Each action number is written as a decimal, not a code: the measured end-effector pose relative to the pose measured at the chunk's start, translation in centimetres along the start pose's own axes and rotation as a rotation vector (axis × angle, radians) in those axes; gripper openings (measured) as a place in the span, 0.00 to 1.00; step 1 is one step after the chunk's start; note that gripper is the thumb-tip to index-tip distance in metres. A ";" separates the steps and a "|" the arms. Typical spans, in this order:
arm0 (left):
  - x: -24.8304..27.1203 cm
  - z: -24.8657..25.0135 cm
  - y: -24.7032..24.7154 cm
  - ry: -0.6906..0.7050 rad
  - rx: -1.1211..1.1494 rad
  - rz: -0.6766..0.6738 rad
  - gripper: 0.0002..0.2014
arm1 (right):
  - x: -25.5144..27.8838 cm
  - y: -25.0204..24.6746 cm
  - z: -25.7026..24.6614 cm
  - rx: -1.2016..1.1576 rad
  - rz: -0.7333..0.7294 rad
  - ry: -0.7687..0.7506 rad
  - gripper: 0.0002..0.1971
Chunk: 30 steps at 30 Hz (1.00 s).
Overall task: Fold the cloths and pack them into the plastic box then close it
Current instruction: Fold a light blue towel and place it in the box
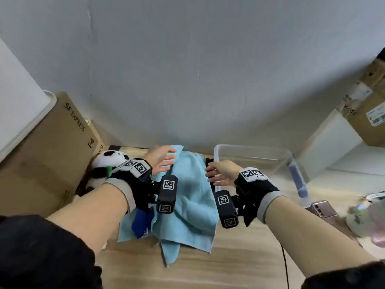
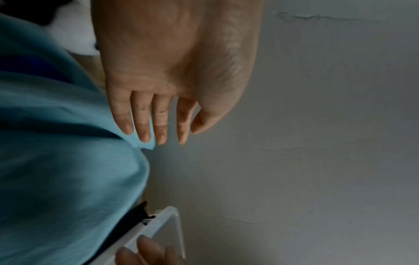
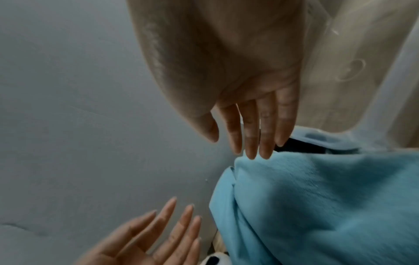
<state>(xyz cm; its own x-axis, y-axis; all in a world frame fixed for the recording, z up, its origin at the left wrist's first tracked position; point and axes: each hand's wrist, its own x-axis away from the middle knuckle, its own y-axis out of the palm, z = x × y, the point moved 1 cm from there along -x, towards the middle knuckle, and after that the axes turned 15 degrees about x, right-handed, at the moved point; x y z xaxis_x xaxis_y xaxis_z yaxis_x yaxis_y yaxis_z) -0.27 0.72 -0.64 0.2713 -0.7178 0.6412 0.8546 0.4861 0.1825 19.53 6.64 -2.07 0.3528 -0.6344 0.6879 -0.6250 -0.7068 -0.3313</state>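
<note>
A crumpled light blue cloth [image 1: 188, 197] lies heaped on the wooden table, with a dark blue cloth [image 1: 141, 223] partly under its near left side. My left hand [image 1: 164, 160] hovers at the cloth's far left edge with fingers straight and holds nothing [image 2: 158, 125]. My right hand [image 1: 216, 174] hangs at the cloth's far right edge, fingers straight and empty [image 3: 251, 136]. The clear plastic box [image 1: 291, 161] stands just right of the cloth [image 3: 317, 206], beside my right hand, with its top open. A black strip lies between the cloth and the box.
A panda plush [image 1: 108, 165] sits left of the cloth against a cardboard box [image 1: 52, 147]. A phone [image 1: 324, 210] and a pale bundle [image 1: 366, 220] lie at the right. A grey wall stands right behind the table. More cartons are stacked at the far right.
</note>
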 end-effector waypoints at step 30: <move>3.4 4.5 1.1 0.520 0.080 0.002 0.12 | 2.4 4.0 -4.3 0.166 0.253 -0.585 0.28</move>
<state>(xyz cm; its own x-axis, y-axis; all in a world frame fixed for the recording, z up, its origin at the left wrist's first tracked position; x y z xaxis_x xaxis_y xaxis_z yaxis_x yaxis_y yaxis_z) -0.39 1.07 5.03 0.4744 -0.8594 0.1908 0.8230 0.5099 0.2505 14.90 3.57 1.03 0.5586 -0.8197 0.1269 -0.6393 -0.5230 -0.5637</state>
